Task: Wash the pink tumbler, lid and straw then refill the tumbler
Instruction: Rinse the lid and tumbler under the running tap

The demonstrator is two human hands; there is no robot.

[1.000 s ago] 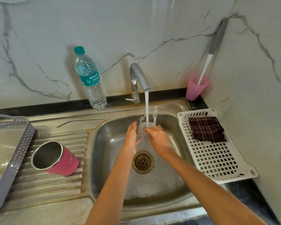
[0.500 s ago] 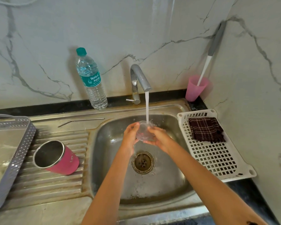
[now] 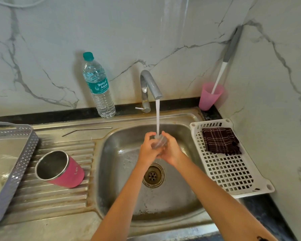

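Step in hand looks like rinsing the clear round plastic lid (image 3: 159,142). Both hands grip it: the left hand (image 3: 148,151) has its fingers curled over one edge and the right hand (image 3: 172,151) cups the other, right under the stream from the curved chrome tap (image 3: 150,84), above the drain of the stainless steel sink (image 3: 115,180). My two cents: turn the lid so water runs round the rim and through any opening, since that's where gunk likely hides. Hold it low in the basin to cut splashing, and wet plastic is probably slippery, so grip it firmly. Head count: one lid, one pink steel tumbler (image 3: 59,168) lying on its side on the ribbed drainboard, one thin bent metal straw (image 3: 87,130) lying behind it, and one clear plastic water bottle with a teal cap (image 3: 98,86) by the wall, presumably for the refill. Also one pink plastic cup (image 3: 209,96) in the corner and one white slotted basket (image 3: 233,180) holding one dark checked cloth (image 3: 221,140).
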